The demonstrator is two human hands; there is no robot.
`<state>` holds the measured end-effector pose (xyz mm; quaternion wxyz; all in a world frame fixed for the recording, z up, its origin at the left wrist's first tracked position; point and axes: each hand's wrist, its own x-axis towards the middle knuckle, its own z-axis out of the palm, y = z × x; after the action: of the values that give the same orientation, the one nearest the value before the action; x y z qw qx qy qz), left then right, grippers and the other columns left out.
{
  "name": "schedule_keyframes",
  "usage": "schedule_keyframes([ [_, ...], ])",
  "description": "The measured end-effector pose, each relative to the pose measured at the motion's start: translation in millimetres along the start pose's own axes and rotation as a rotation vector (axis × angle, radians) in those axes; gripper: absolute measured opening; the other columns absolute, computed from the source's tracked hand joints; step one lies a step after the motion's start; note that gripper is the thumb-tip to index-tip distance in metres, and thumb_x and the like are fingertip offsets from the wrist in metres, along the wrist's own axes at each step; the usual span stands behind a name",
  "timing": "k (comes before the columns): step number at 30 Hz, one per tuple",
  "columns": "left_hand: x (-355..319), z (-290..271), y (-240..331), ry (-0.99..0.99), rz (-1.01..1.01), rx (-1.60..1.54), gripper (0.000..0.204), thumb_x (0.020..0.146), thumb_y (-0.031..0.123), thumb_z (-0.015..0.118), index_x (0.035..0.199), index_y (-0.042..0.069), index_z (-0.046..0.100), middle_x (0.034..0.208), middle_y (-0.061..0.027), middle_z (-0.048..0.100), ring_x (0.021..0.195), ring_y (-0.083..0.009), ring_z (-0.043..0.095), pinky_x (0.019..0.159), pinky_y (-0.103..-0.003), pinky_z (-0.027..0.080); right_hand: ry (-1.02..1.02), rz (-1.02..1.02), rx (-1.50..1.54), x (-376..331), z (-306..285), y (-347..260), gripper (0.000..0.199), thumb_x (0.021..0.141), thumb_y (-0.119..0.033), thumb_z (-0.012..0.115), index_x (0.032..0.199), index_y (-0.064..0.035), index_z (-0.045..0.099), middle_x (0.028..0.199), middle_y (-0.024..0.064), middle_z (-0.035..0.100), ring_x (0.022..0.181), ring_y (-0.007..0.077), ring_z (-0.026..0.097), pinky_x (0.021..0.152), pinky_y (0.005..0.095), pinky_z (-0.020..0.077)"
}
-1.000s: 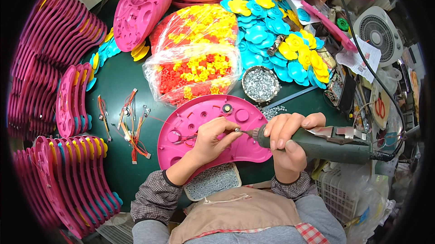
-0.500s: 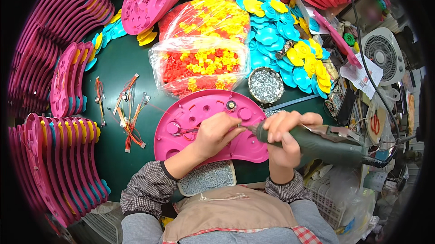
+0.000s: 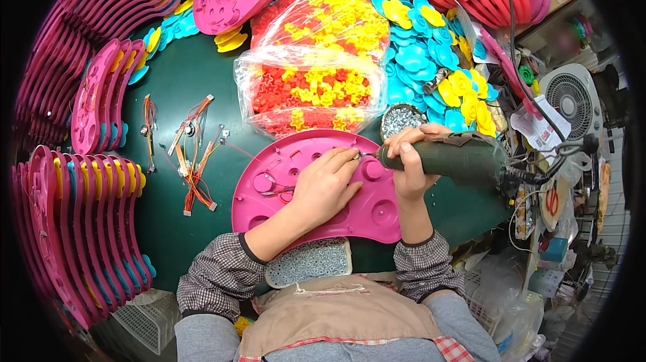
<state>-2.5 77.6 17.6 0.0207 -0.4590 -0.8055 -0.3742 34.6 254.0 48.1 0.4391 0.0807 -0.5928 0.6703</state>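
A bean-shaped pink plastic panel (image 3: 313, 217) lies in front of me, its posts and recesses facing up. My right hand (image 3: 412, 160) grips a dark green electric screwdriver (image 3: 464, 159), held nearly level, its tip pointing left at the panel's upper right part. My left hand (image 3: 326, 187) rests on the panel, fingers stretched forward and thumb apart. Its fingertips are beside the driver tip and cover the spot where a small round black part showed before. Thin wires (image 3: 272, 192) lie on the panel left of my hand. Whether a screw is at the tip is hidden.
Wire harnesses (image 3: 195, 153) lie on the green table to the left. Stacked pink panels (image 3: 87, 227) stand along the left side. A plastic bag (image 3: 309, 86) of red and yellow pieces is behind, with blue and yellow petals (image 3: 417, 59). Screws fill a round tin (image 3: 402, 118) and a tray (image 3: 309, 262).
My left fingers have gone from a pinch at the driver tip to lying stretched over the panel. The screwdriver has moved slightly up and its tip sits at the panel. The view has shifted.
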Motion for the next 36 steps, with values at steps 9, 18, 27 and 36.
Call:
schedule_keyframes([
  [9,3.4,-2.5,0.9,0.001,0.003,-0.012,0.041,0.086,0.020,0.081,0.120,0.000,0.070,0.135,-0.0149,0.068,0.125,-0.0345,0.064,0.104,-0.043,0.055,-0.193,0.157,0.068,12.6,-4.4,9.6,0.040,0.089,0.009,0.064,0.125,-0.0018,0.051,0.082,0.0085,0.063,0.068,0.0163,0.061,0.070,0.0345,0.0541],
  [18,23.7,-21.8,2.0,-0.067,0.000,-0.063,0.029,0.088,0.018,0.077,0.112,0.002,0.074,0.123,-0.0133,0.071,0.114,-0.0331,0.067,0.098,-0.043,0.055,0.147,0.121,-0.214,33.7,-57.0,-5.6,0.042,0.087,0.005,0.063,0.126,0.0031,0.046,0.080,0.0083,0.064,0.068,0.0165,0.062,0.075,0.0358,0.0565],
  [27,98.6,31.4,3.1,0.006,0.141,-0.144,0.018,0.086,0.012,0.077,0.102,0.004,0.073,0.095,-0.0128,0.068,0.097,-0.0350,0.066,0.083,-0.046,0.054,0.133,-0.047,-0.091,43.3,-69.1,-14.5,0.040,0.088,0.005,0.060,0.125,0.0040,0.043,0.078,0.0086,0.062,0.068,0.0180,0.063,0.077,0.0411,0.0592],
  [36,133.2,77.5,-3.7,-0.037,0.225,-0.143,0.016,0.087,0.015,0.077,0.089,0.006,0.064,0.088,-0.0117,0.065,0.090,-0.0361,0.065,0.078,-0.049,0.051,0.176,-0.113,-0.096,48.4,-68.5,-24.5,0.043,0.088,-0.002,0.055,0.130,-0.0026,0.044,0.076,0.0087,0.056,0.067,0.0198,0.057,0.073,0.0425,0.0552],
])
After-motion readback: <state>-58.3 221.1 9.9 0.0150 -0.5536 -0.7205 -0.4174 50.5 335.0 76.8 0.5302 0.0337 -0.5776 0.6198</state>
